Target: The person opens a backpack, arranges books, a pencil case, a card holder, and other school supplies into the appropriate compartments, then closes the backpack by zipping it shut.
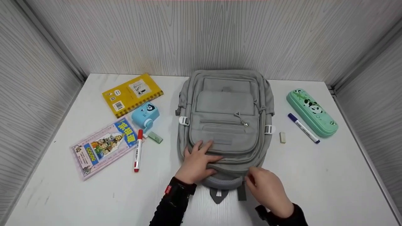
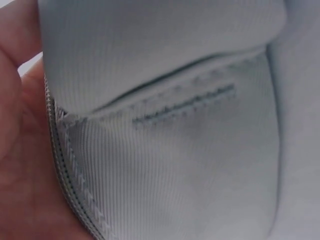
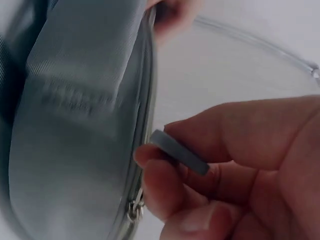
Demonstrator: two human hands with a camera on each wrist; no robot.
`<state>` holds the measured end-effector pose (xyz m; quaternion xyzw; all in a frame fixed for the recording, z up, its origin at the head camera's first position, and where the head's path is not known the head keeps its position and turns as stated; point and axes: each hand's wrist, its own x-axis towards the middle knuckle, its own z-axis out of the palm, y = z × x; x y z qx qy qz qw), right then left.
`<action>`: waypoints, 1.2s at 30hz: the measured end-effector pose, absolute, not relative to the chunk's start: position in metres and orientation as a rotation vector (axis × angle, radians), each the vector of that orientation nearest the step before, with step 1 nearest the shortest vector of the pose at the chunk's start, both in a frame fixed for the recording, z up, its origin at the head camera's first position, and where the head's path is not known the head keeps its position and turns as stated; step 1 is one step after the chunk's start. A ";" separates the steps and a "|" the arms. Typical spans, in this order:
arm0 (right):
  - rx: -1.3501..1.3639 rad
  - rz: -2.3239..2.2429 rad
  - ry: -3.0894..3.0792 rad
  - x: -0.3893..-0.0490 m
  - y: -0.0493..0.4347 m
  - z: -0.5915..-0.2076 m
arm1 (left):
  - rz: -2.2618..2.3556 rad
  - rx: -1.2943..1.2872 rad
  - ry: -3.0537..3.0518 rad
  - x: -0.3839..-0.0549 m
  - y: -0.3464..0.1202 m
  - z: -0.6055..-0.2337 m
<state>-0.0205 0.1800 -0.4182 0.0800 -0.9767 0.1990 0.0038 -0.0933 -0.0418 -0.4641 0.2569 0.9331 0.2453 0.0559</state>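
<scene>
A grey backpack lies flat on the white table, its padded edge and carry loop towards me. My left hand rests on its near left part, fingers spread over the fabric. In the left wrist view, that hand's palm shows beside a curved zipper. At the near right corner, my right hand pinches a grey zipper pull between thumb and fingers. A metal zipper slider sits close by on the zipper edge in the right wrist view.
Left of the backpack lie a yellow spiral notebook, a blue pencil sharpener, a pink comic-covered book, a red marker and a green eraser. To its right are a pale eraser, a purple marker and a green panda pencil case.
</scene>
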 end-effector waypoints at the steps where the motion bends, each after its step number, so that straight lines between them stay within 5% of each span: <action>1: 0.290 0.629 -3.047 -0.019 0.175 -0.419 | 0.746 0.780 2.834 -0.093 -0.042 -0.464; 17: 0.691 0.787 -3.020 -0.031 0.133 -0.426 | 0.773 0.804 2.820 -0.092 -0.040 -0.457; 28: 0.820 1.021 -3.009 -0.035 0.163 -0.413 | 0.860 1.350 2.917 -0.080 -0.016 -0.445; 36: 0.840 1.148 -2.916 -0.039 0.178 -0.410 | 1.072 1.390 2.745 -0.077 -0.013 -0.444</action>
